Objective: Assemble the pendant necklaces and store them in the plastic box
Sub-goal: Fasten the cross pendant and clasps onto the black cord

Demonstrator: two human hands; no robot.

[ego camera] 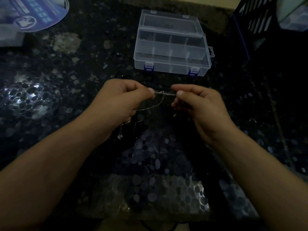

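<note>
Chain pinched taut between my left hand and right hand fingers, exposing end for threading; plastic box open at 12 o'clock, ready.

- The left hand and right hand each pinch an end of a thin silver chain, stretched between them above the dark speckled surface.
- The chain's slack loops down toward the left hand's grip.
- A small pendant lies on the surface below the left wrist.
- The clear plastic box, lid open, stands beyond the hands, dividers visible, blue latches facing the person.
- A dark crate stands at far right.
</note>
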